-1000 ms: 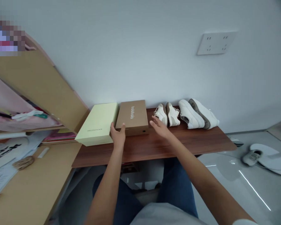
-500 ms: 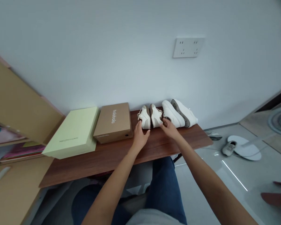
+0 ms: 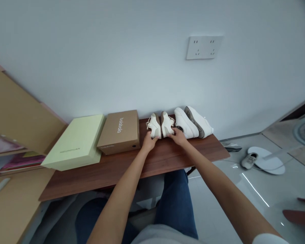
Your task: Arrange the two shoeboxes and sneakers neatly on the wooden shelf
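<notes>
Two small cream sneakers stand side by side on a brown wooden bench, their heels facing me. My left hand (image 3: 149, 141) grips the heel end of the left small sneaker (image 3: 155, 126), thumb on the near side and fingers round its outer side. The right small sneaker (image 3: 167, 122) is held the same way by my right hand (image 3: 178, 136). Just right of that hand lie two larger white shoes: a nearer white shoe (image 3: 186, 123) and, leaning on its side, a farther white shoe (image 3: 199, 122) with a grey sole.
The wooden bench (image 3: 112, 173) runs along the wall. On it, left of the sneakers, sit a brown shoebox (image 3: 119, 132) and a pale green box (image 3: 75, 142). A socket plate (image 3: 204, 47) is above. A grey shoe (image 3: 249, 161) and a fan base (image 3: 266, 162) are on the floor.
Both hands have closed in on the small sneakers and taken hold of their heel ends. The view has shifted slightly; boxes and white shoes stay in place.
</notes>
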### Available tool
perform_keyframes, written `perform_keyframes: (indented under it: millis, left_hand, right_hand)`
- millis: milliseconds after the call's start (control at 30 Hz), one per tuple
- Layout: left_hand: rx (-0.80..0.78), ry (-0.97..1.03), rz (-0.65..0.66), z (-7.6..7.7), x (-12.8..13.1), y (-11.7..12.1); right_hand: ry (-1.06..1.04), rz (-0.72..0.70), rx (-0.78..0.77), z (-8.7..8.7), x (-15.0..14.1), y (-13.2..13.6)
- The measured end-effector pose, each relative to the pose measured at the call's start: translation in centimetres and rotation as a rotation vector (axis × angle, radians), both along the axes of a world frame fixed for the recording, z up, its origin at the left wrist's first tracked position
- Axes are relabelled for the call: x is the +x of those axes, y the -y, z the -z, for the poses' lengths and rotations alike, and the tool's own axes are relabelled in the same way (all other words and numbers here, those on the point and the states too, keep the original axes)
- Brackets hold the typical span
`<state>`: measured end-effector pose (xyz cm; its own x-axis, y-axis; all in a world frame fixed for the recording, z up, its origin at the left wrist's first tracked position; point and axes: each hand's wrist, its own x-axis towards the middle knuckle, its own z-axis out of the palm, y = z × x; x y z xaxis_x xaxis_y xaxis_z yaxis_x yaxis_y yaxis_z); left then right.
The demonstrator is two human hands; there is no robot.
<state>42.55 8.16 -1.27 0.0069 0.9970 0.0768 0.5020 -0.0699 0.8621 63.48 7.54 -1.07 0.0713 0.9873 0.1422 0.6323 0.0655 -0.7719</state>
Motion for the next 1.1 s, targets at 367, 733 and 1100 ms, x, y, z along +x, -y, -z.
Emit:
perform_keyframes:
  millis: [367, 733, 1100]
  left_hand:
    - [0.059, -0.702, 0.144, -6.2, 0.2, -0.1]
    - [0.048, -0.982, 0.252, -7.6, 1.0, 0.1]
    - [-0.007, -0.886, 0.244, -7.2, 0.6, -1.5]
  right_hand:
    - [0.472, -0.240, 0.026, -6.9, -0.1, -0.5]
    - [0.800, -0.340, -0.061, -8.7, -2.6, -1.3]
    - [0.803, -0.359, -0.109, -8.3, -4.4, -2.2]
